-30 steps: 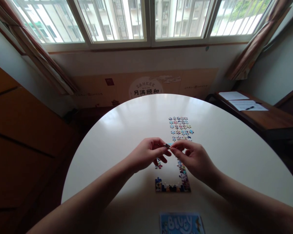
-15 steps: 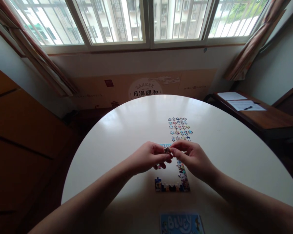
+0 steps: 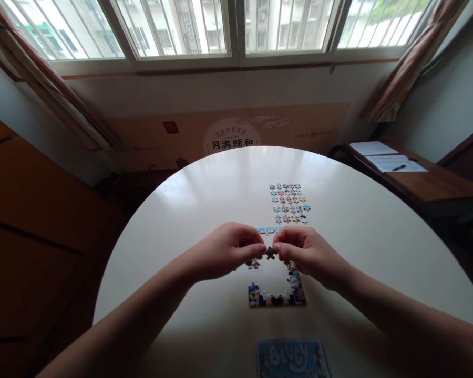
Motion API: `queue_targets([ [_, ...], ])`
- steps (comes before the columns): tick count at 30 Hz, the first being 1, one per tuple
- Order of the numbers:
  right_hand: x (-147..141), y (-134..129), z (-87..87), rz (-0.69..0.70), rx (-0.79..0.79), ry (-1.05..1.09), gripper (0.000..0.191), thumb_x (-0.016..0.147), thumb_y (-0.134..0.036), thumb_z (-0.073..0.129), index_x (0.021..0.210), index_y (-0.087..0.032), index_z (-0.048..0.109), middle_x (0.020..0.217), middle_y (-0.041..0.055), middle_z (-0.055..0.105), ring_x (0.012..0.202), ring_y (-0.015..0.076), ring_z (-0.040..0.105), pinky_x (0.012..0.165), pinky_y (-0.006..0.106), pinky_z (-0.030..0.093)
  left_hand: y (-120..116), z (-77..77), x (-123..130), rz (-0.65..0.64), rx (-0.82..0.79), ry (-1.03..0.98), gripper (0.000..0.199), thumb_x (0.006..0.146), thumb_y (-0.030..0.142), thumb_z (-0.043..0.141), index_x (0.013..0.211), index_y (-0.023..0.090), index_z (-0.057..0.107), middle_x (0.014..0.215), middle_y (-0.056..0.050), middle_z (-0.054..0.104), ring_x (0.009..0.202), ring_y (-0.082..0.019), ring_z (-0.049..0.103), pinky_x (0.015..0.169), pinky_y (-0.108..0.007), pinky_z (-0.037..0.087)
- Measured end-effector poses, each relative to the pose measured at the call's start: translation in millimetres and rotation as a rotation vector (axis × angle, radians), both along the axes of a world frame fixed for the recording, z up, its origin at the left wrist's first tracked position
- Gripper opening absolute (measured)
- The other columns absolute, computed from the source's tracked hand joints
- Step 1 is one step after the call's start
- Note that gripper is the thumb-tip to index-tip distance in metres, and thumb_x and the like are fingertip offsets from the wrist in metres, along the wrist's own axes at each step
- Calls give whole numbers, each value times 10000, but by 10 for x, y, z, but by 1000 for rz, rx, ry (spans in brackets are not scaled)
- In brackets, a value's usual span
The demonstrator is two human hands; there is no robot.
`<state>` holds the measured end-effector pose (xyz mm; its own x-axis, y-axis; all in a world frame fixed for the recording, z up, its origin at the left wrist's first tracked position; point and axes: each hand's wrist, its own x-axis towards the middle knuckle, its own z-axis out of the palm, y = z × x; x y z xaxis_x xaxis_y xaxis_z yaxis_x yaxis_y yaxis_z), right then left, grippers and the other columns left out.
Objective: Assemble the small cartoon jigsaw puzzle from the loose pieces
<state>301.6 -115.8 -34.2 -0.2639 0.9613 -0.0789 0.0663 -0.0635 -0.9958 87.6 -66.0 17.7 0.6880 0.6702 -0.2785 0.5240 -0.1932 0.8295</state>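
Between the fingertips of both hands is one small dark jigsaw puzzle piece (image 3: 270,253). My left hand (image 3: 236,247) pinches its left side with thumb and fingers. From the other side my right hand (image 3: 305,249) pinches it too. Under and around the hands lies a partly joined puzzle border (image 3: 297,291) on the white table; its bottom and right edges show, and the hands cover parts of the upper and side stretches. Beyond the hands, loose puzzle pieces (image 3: 287,199) are laid out in rows.
A blue box or card marked "Bluey" (image 3: 291,359) lies at the near side of the round white table (image 3: 161,231). To the right, a brown desk (image 3: 449,184) bears papers (image 3: 396,163) and a pen. Windows and curtains stand behind.
My hands have moved slightly apart, leaving the puzzle piece more exposed between the fingertips, a little lower in view. The head view has tilted down slightly.
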Motion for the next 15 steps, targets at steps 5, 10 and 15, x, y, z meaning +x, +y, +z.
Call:
queue_targets([
  [5,-18,-26,-2,59,-3,15,190,873,-332,697,785,-163,695,606,-26,579,507,65,433,475,208,350,-2,-42,9,-43,-88,12,318,903,457,627,869,155,722,742,-23,659,681,-140,611,533,-217,478],
  [10,3,-18,-7,-23,207,-94,173,916,-324,652,928,-175,739,752,32,683,646,116,579,544,232,462,46,-52,-2,-16,-170,-13,254,886,396,651,864,156,729,783,-29,700,669,-121,598,509,-198,444],
  [15,58,-25,-7,-131,702,-271,154,919,-164,594,1000,-200,719,886,54,699,751,141,629,531,235,488,94,-41,-8,24,-215,-58,256,870,395,665,830,147,714,794,-41,725,641,-111,582,485,-195,404],
])
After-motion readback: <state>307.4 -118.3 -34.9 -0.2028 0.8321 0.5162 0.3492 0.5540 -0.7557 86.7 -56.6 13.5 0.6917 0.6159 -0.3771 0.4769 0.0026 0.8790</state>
